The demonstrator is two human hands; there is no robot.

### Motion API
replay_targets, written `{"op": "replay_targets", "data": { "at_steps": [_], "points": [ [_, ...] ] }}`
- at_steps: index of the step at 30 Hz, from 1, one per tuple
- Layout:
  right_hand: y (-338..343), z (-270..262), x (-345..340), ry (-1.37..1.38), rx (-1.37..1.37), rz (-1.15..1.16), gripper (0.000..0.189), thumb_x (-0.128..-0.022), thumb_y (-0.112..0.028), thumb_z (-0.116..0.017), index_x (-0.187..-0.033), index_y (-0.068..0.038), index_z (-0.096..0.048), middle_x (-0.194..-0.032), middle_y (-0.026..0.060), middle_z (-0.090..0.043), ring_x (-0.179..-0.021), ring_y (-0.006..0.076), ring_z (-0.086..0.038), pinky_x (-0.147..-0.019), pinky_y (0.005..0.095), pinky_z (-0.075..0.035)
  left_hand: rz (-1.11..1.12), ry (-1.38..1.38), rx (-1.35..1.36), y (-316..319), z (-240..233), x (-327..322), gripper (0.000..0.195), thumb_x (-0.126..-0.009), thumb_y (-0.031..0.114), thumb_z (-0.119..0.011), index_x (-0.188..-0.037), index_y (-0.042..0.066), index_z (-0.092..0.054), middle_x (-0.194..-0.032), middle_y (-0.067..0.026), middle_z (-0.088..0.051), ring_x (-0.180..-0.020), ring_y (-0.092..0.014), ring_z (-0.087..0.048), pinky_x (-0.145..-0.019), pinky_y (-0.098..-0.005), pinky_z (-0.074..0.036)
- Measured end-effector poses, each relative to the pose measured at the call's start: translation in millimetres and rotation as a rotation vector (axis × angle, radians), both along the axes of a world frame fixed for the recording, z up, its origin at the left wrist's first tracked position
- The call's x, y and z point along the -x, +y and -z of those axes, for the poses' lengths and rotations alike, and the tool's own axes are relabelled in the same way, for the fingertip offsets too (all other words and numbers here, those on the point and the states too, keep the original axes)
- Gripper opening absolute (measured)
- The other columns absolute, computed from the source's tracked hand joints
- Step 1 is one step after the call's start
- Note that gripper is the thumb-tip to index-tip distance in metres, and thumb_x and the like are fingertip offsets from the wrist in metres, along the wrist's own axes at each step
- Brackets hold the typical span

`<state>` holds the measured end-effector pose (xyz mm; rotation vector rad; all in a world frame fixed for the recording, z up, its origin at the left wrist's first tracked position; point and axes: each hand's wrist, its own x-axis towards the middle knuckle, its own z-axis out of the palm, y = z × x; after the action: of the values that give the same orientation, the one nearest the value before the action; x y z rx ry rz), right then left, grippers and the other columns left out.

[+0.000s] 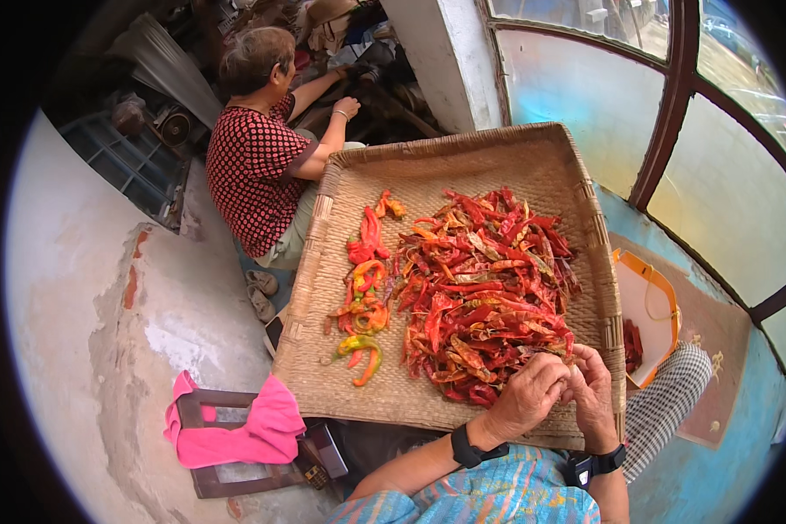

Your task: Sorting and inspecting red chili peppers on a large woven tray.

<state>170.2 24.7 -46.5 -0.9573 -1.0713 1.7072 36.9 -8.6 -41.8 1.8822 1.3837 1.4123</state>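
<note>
A large square woven wicker tray (311, 334) lies before me, tilted in the view. A big heap of dried red chili peppers (481, 288) fills its middle and right. Along the tray's left side is a loose row of fresher red, orange and yellow-green peppers (370, 295). My left hand (527, 390) and my right hand (589, 393) meet at the heap's near right corner, fingertips pinched together. Between them they grip a red chili pepper (568, 342), its stem end mostly hidden by my fingers. Each wrist wears a black band.
A white container with an orange rim (658, 278), holding some red chilies (632, 347), stands right of the tray. Another person (255, 164) sits beyond its far left corner. At lower left, a pink cloth (236, 442) drapes a wooden stool (213, 481). Framed windows (658, 131) line the right.
</note>
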Motion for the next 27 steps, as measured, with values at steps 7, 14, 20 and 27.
{"op": "replay_targets", "data": {
  "at_steps": [7,14,20,27],
  "points": [
    [-2,9,-11,-0.125,-0.152,0.133,0.013,-0.093,-0.012,-0.057,-0.098,-0.001,-0.058,-0.077,-0.0011,-0.058,-0.061,0.0035,-0.051,-0.054,0.0173,-0.042,0.000,0.017,0.007,-3,-2,-4,0.024,-0.076,-0.007,-0.063,-0.096,0.004,-0.054,-0.088,-0.0093,-0.055,-0.075,-0.024,-0.059,-0.064,-0.0329,-0.050],
    [-1,-1,-7,-0.269,-0.290,0.135,0.020,-0.086,0.001,-0.060,-0.107,0.000,-0.059,-0.085,0.0040,-0.061,-0.074,0.0091,-0.059,-0.066,0.0226,-0.049,-0.050,-0.042,0.207,2,11,3,0.014,-0.081,0.001,-0.064,-0.093,0.004,-0.057,-0.084,-0.0074,-0.056,-0.071,-0.019,-0.058,-0.062,-0.0287,-0.048],
    [14,-2,-21,-0.554,-0.610,0.355,0.020,-0.083,0.002,-0.062,-0.103,0.001,-0.061,-0.080,0.0058,-0.062,-0.066,0.0098,-0.058,-0.060,0.0228,-0.046,-0.193,-0.085,0.236,-2,-8,29,0.008,-0.088,0.006,-0.060,-0.095,0.003,-0.059,-0.085,-0.0021,-0.057,-0.066,-0.007,-0.054,-0.058,-0.0207,-0.044],
    [19,1,-34,0.077,-0.062,0.311,0.022,-0.089,-0.005,-0.059,-0.111,-0.001,-0.059,-0.079,0.0015,-0.061,-0.055,0.0047,-0.053,-0.049,0.0169,-0.044,-0.281,0.188,0.187,5,-13,54,0.015,-0.081,0.000,-0.063,-0.096,0.002,-0.059,-0.091,-0.0089,-0.059,-0.073,-0.020,-0.060,-0.065,-0.0301,-0.050]
  ]
}}
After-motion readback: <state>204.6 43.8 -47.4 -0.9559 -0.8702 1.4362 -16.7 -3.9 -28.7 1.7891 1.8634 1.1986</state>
